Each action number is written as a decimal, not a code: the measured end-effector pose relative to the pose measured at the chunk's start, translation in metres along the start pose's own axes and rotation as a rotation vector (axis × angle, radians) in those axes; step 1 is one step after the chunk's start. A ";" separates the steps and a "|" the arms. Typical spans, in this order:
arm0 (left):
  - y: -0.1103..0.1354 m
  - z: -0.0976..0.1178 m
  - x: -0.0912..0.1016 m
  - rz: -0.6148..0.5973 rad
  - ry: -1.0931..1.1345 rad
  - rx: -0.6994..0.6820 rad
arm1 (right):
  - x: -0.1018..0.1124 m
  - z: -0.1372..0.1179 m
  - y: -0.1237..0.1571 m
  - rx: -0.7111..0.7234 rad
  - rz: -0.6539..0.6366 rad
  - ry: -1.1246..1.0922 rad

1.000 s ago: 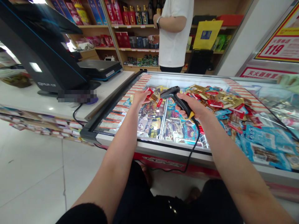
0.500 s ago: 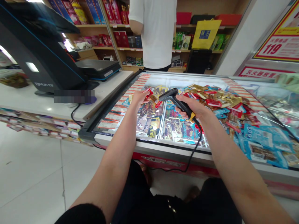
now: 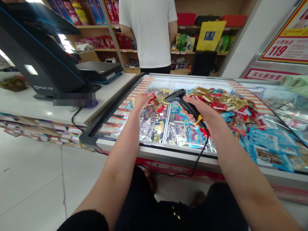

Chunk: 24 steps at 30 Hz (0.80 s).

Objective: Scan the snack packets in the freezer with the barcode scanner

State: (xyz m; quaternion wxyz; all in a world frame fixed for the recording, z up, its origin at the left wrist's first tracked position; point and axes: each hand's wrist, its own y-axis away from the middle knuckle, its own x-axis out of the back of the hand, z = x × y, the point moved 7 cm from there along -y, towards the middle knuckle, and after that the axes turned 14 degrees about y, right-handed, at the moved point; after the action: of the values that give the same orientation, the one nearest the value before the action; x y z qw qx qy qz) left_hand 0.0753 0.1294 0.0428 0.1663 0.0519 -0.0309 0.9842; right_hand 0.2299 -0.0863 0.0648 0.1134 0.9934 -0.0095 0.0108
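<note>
My left hand [image 3: 143,100] is closed on a small red and gold snack packet [image 3: 157,105], holding it above the glass top of the freezer. In my right hand [image 3: 198,107] is a black barcode scanner [image 3: 181,98] with a yellow trigger, its head pointing left toward the packet. The fingers wrap round its handle. A black cord [image 3: 201,150] hangs from the handle and loops down over the freezer's front edge. Right of the scanner, a heap of red, gold and blue snack packets [image 3: 226,102] lies on the glass.
A chest freezer [image 3: 115,146] spans the front, with packaged ice creams visible under its glass. At left, a counter [image 3: 55,112] carries a black scale terminal [image 3: 55,70]. Beyond the freezer stands a person in a white shirt [image 3: 154,35], before stocked shelves [image 3: 93,26].
The packet in my left hand has tilted, its lower end swinging slightly left and down, away from the scanner's head. The person behind the freezer has shifted left.
</note>
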 end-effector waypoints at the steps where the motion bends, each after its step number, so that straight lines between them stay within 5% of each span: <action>1: -0.001 0.003 0.004 0.023 -0.088 -0.059 | 0.003 -0.002 0.002 0.007 -0.001 -0.012; 6: 0.006 0.018 0.025 0.243 -0.623 -0.265 | 0.023 -0.009 0.017 0.056 0.053 -0.039; 12: 0.012 0.009 0.002 0.034 -0.819 -0.127 | 0.053 -0.012 0.035 0.083 0.160 -0.010; 18: 0.029 0.036 -0.062 -0.056 -0.657 -0.352 | 0.071 -0.007 0.046 0.093 0.214 -0.022; 24: 0.031 0.040 -0.141 -0.259 -0.495 -0.316 | 0.068 -0.005 0.045 0.116 0.204 -0.068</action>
State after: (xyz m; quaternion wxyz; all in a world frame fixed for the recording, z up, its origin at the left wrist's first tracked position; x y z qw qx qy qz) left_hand 0.2017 0.0515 0.0648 0.2838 0.2666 -0.2158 0.8954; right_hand 0.2964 -0.1300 0.0816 0.0539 0.9920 -0.1138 -0.0112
